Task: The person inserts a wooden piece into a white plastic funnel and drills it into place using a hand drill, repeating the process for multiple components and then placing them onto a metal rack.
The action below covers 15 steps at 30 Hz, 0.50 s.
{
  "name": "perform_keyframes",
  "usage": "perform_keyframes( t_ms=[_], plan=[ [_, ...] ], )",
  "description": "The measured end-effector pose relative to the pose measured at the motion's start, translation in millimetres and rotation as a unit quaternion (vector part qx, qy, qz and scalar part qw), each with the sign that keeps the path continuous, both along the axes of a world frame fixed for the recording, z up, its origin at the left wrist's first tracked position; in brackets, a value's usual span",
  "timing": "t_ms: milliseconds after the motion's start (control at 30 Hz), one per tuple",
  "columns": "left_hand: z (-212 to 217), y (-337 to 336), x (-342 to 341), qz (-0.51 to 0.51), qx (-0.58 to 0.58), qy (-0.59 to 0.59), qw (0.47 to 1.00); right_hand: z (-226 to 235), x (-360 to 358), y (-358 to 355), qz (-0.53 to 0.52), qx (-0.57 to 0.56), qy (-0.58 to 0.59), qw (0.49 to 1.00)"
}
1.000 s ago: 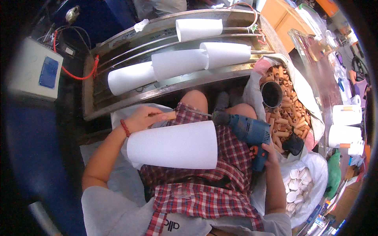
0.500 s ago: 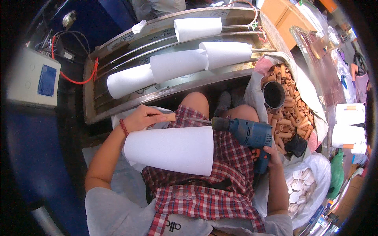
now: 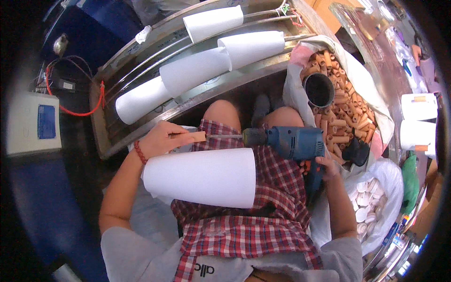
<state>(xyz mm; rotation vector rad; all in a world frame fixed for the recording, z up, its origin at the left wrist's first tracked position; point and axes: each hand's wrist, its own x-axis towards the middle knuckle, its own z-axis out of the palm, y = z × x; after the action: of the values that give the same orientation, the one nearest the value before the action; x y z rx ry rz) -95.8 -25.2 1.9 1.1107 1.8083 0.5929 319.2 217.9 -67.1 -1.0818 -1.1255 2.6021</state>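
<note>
My left hand (image 3: 163, 141), with a red bead bracelet at the wrist, pinches a short tan tube (image 3: 199, 136) between thumb and fingers. My right hand (image 3: 329, 169) is wrapped round the handle of a blue power drill (image 3: 297, 143), which lies level above my lap and points left. Its thin metal bit (image 3: 224, 136) meets the tube's right end; whether it sits inside the tube I cannot tell. A large white tapered sleeve (image 3: 202, 177) lies across my plaid-covered lap, just below the tube and bit, its wide end to the right.
Ahead, a trough (image 3: 188, 104) with metal rods holds several white sleeves (image 3: 195, 69). At right stands a sack (image 3: 376, 103) of tan tubes (image 3: 340, 123) with a black cup (image 3: 319, 89); nearer is a bag (image 3: 391, 197) of white discs (image 3: 369, 202). A pale control box (image 3: 30, 124) stands left.
The drill bit and the tan tube have come together, where a gap was before. The drill has shifted slightly left and levelled out. The whole view has turned a little.
</note>
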Motion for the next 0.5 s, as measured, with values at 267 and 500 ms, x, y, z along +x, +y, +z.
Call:
perform_keyframes(
  t_ms=[267, 500],
  plan=[
    [3, 0, 5, 0.017, -0.020, -0.027, 0.999, -14, 8, -1, -0.013, -0.022, 0.019, 0.999],
    [10, 6, 6, -0.019, -0.018, -0.016, 1.000, -17, 8, 1, 0.002, -0.065, 0.079, 0.995]
  ],
)
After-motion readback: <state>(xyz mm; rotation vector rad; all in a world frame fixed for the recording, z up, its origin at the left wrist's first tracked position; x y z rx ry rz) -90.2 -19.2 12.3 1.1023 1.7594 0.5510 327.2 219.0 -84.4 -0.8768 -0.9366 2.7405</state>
